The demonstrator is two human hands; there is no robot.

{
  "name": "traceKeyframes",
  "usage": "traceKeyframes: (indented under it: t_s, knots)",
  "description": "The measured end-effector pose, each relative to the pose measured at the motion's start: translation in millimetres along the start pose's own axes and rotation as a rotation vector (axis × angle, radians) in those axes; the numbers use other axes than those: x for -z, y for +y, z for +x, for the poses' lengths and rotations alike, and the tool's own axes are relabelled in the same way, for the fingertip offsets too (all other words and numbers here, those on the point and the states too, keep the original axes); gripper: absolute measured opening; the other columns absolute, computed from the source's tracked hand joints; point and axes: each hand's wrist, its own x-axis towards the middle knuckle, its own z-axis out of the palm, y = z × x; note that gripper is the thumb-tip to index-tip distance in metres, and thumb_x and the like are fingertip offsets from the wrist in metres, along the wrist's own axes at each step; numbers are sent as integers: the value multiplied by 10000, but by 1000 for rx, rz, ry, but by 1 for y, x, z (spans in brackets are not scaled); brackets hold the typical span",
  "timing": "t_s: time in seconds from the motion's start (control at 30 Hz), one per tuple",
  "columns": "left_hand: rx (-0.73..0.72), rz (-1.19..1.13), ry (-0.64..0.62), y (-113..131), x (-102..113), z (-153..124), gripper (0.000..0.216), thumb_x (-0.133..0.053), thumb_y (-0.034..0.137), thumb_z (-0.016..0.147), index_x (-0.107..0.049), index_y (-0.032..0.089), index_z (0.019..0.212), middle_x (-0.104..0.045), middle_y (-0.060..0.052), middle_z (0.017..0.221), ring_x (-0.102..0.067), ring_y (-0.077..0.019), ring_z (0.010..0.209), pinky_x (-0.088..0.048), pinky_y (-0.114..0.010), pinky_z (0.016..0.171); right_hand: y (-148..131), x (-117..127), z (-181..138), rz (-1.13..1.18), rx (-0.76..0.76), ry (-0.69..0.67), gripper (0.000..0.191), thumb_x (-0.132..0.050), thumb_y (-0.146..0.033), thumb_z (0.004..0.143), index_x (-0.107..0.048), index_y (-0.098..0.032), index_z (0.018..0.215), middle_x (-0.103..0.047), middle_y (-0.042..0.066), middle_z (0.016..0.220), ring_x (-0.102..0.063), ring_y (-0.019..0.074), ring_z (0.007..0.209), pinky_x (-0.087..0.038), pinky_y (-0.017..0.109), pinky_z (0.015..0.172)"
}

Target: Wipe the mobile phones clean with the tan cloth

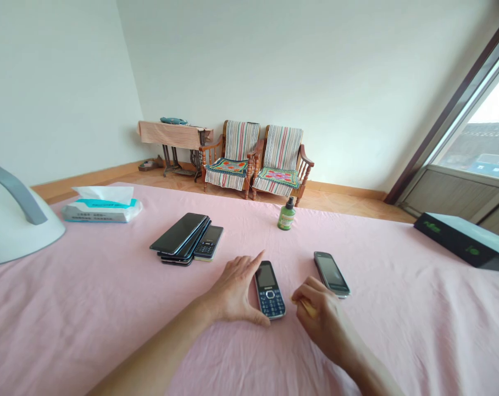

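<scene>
A dark blue keypad phone lies face up on the pink cloth. My left hand braces it from the left, thumb at the bottom edge and index finger by the top corner. Just right of that phone, my right hand is closed around a small yellow piece. Its kind is unclear, as the fingers mostly hide it. Beyond this hand a grey touchscreen phone lies face up. To the left stands a stack of dark smartphones, with another keypad phone against its right side.
The pink cloth covers the table. On it are a tissue pack, a green spray bottle, a black box at the right and a white-and-grey appliance at the left. Two wooden chairs stand by the wall.
</scene>
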Motion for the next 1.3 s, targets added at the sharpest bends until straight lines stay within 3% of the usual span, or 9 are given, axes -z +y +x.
traceKeyframes:
  t_s: [0.17, 0.33, 0.43, 0.57, 0.63, 0.83, 1.0, 1.3]
  knots:
    - [45, 125, 31, 0, 8, -5, 1156, -736, 709, 437, -306, 246, 1404, -475, -112, 1152, -452, -347, 1061, -336, -497, 939, 5, -2, 3, 37, -51, 127, 212, -459, -21, 725, -596, -183, 721, -554, 14, 753, -545, 143, 677, -410, 260, 636]
    - [-201, 111, -11, 1, 9, -1, 866, -684, 649, 643, -382, 267, 1358, -306, -117, 1442, -245, -351, 1313, -186, -490, 1056, 4, -1, 5, 38, -58, 134, 214, -462, -19, 718, -601, -181, 723, -555, 12, 748, -549, 143, 678, -412, 258, 633]
    - [-268, 56, -57, 5, 9, 2, 724, -668, 591, 718, -418, 280, 1322, -430, -90, 1369, -314, -314, 1285, -202, -465, 1046, 1, 0, 4, 51, -53, 124, 211, -470, -19, 717, -605, -181, 724, -559, 8, 746, -550, 140, 678, -407, 252, 628]
    - [-179, 6, 3, 10, 10, 3, 549, -758, 530, 657, -569, 251, 1091, -583, -46, 1089, -478, -275, 1074, -324, -407, 943, -3, 0, 3, 110, -65, 87, 206, -480, -24, 731, -608, -185, 714, -560, 2, 743, -552, 135, 679, -405, 244, 625]
    - [-144, -9, 20, 9, 9, 3, 505, -780, 482, 654, -577, 239, 1047, -586, -37, 1038, -494, -260, 1024, -354, -386, 906, -5, -1, 3, 148, -70, 69, 204, -482, -30, 747, -614, -185, 726, -560, 5, 748, -554, 137, 685, -409, 245, 627]
    - [-168, -26, 1, 10, 9, 2, 647, -786, 444, 671, -512, 282, 1235, -556, -49, 1138, -453, -266, 1095, -312, -403, 964, -5, -8, 5, 216, -68, 30, 190, -472, -76, 825, -626, -183, 788, -552, 20, 788, -561, 147, 722, -419, 254, 659]
    - [-233, 14, -25, 20, 10, 2, 488, -719, 414, 766, -542, 301, 1207, -577, -30, 1137, -461, -250, 1072, -303, -398, 947, 2, -14, 5, 226, -67, 27, 190, -474, -93, 843, -632, -189, 798, -545, 19, 797, -560, 146, 719, -417, 254, 659]
    - [-247, 34, -39, 24, 7, 1, 480, -705, 364, 794, -517, 296, 1231, -578, -25, 1165, -460, -249, 1058, -324, -386, 918, 4, -17, 5, 203, -17, 23, 206, -468, -104, 861, -649, -193, 820, -546, 23, 792, -555, 147, 720, -416, 248, 647]
